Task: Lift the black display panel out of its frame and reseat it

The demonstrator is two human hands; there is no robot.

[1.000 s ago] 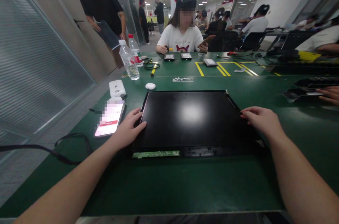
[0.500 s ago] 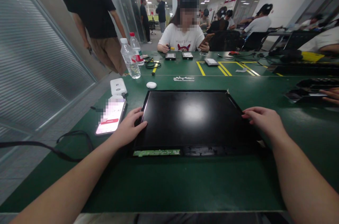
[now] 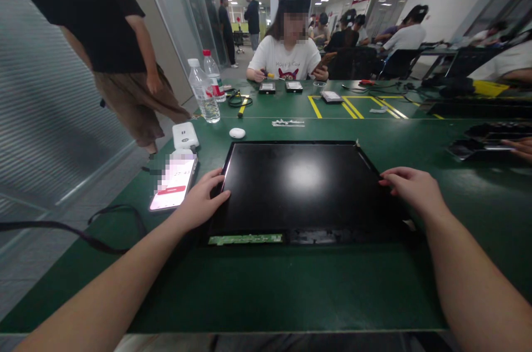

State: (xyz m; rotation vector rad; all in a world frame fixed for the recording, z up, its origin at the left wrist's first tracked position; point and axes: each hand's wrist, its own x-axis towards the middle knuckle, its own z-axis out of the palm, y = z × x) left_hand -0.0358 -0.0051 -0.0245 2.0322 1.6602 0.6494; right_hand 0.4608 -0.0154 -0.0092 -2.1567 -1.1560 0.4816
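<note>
The undersides of both hands' fingers are hidden, and the front corners of the black screen (image 3: 299,185) fade into shadow, so its exact outline there is hard to make out. It lies flat on the green table (image 3: 291,291), between the hands, with a green circuit strip (image 3: 245,239) along its near edge. The left hand (image 3: 205,199) is open, thumb on the screen's left border and fingers spread along that side; the right hand (image 3: 415,188) has its fingertips drawn together at the right edge, though whether they grip it I cannot tell. Part of the phone (image 3: 176,180) is pixelated (its display is bright pink and white), and another person's hand (image 3: 521,148) is cut off at the right. Compared with the earlier frames, the walking person in black (image 3: 95,19) has moved farther left, head out of view, while both hands and the screen look unchanged.
</note>
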